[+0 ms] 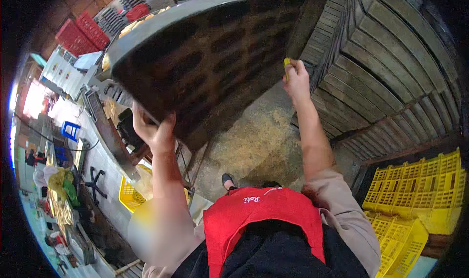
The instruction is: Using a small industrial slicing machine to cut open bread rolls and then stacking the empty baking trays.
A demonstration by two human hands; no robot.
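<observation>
A large dark metal baking tray (205,58) is tilted up in front of me, its stained flat face towards me. My left hand (155,127) grips its lower left edge, thumb on the near side. My right hand (296,76) is closed around a small yellow object (287,62), at the tray's right edge; whether the fingers also hold the tray cannot be told. Behind the tray's upper left edge, part of some pale bread (128,29) shows.
Tall stacks of dark metal trays (381,61) stand to the right, above yellow plastic crates (414,190). Red crates (78,36) are at the upper left. A yellow basket (128,195) and a blue stool (70,130) stand left; people work at the far left.
</observation>
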